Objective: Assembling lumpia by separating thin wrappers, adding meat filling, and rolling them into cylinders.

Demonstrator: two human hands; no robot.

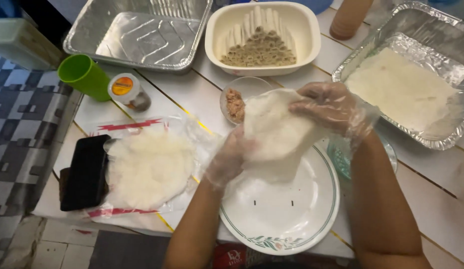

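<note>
Both my hands wear thin clear plastic gloves. My left hand (227, 159) and my right hand (331, 107) together hold up a thin white round wrapper sheet (277, 132) above a white plate (281, 219) with a green rim. My left hand grips the sheet's lower left edge; my right hand pinches its upper right edge. A stack of the same white wrappers (149, 167) lies on a clear plastic bag to the left. A small clear bowl of minced filling (237, 102) sits just behind the held sheet.
A white tub of rolled wrappers (262, 37) stands at the back. An empty foil tray (137, 32) is back left; another foil tray (406, 79) with white contents is at right. A green cup (85, 74), a small spice jar (127, 92) and a black container (85, 172) are on the left.
</note>
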